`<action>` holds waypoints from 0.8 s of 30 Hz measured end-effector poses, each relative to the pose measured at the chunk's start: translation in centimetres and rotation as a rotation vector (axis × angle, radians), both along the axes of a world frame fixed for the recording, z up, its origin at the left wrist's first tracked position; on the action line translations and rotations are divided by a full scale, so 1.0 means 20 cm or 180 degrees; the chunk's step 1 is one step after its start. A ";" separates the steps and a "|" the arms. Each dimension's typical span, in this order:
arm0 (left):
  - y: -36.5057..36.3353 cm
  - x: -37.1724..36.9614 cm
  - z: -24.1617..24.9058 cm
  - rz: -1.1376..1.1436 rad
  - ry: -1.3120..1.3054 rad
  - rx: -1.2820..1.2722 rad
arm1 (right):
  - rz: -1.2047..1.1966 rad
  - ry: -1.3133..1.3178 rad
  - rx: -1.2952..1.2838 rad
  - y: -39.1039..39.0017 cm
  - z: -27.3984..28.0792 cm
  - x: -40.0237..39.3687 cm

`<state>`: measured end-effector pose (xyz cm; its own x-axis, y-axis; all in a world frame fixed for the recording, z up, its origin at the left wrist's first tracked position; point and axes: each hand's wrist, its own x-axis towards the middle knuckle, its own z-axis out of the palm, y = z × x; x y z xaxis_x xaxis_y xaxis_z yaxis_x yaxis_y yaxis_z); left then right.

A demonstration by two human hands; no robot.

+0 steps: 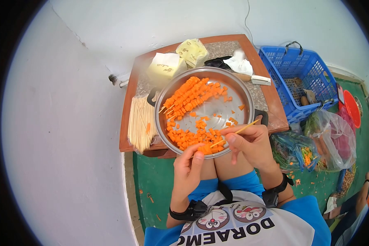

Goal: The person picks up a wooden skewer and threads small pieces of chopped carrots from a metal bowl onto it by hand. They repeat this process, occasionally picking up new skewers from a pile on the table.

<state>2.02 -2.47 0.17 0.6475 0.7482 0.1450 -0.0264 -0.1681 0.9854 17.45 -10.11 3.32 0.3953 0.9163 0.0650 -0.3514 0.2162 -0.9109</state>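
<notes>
A wide steel pan (163,123) rests at the table's front edge. Loose orange carrot cubes (184,137) lie in its near part, and several skewers threaded with carrot pieces (186,96) lie together at its upper left. My right hand (250,143) pinches a thin wooden skewer (244,128), slanting down to the left over the near rim. Carrot pieces (207,149) sit around the skewer's lower end, where my left hand (188,166) closes its thumb and fingers on them.
Bare sticks (140,123) lie in plastic left of the pan. Paper packets (166,65) and a peeler or knife (260,80) are behind it on the table (276,102). At right are a blue crate (285,100), vegetable bags (295,153), a red basin (351,108) and another person's leg (358,201).
</notes>
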 end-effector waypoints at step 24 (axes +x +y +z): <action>-0.04 0.05 0.04 0.0318 -0.0178 -0.0307 | -0.0018 -0.0191 -0.0148 0.07 -0.04 -0.11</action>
